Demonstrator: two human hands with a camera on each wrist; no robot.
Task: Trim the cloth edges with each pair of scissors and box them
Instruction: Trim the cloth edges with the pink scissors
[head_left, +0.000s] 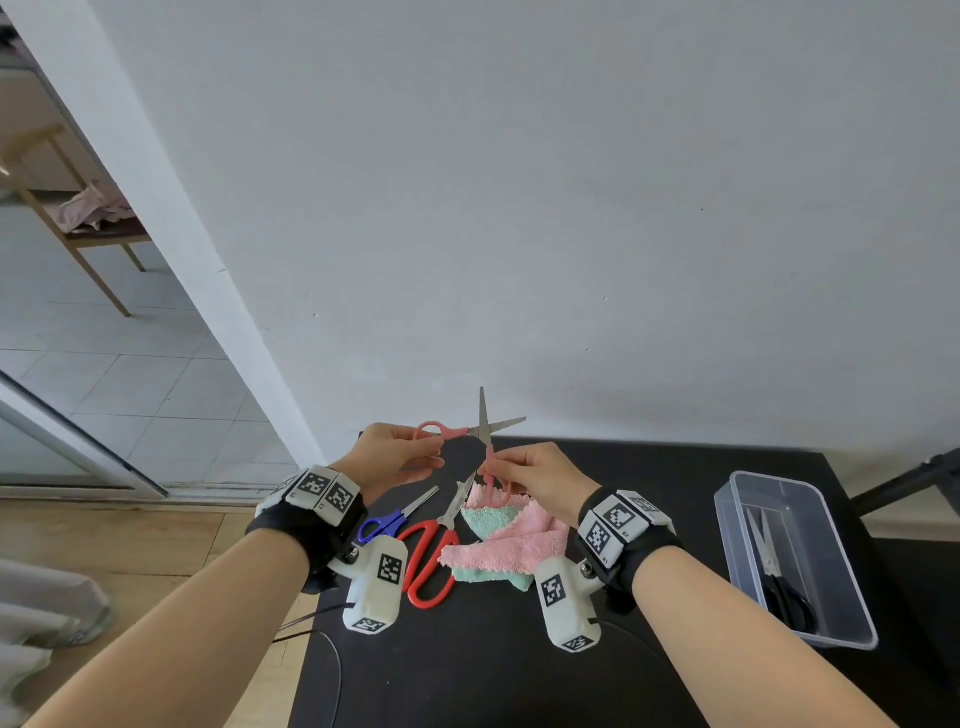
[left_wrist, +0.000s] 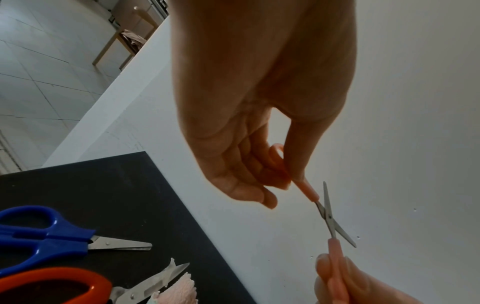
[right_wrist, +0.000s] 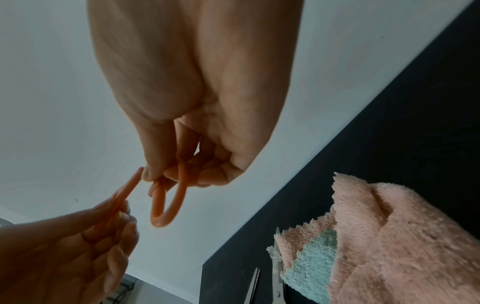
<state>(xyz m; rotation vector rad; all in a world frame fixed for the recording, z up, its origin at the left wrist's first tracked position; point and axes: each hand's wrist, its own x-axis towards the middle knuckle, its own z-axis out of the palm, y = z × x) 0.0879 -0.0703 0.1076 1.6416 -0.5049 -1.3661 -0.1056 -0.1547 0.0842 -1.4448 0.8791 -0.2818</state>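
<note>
Two hands, my left (head_left: 397, 457) and right (head_left: 535, 475), each pinch a handle of the pink scissors (head_left: 480, 436), blades spread, cloth (head_left: 511, 540) just below on the desk (head_left: 519, 675).

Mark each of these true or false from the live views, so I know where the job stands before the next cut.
1. Both hands hold the pink scissors, blades spread open. True: the left hand pinches one handle, the right hand the other.
2. The clear plastic box is empty. False: black-handled scissors lie in it.
3. The blue scissors lie on the black table. True.
4. The red scissors are in the right hand. False: they lie on the table beside the blue pair.
5. The pink scissors are cutting the pink cloth. False: their blades are raised clear of it.
</note>
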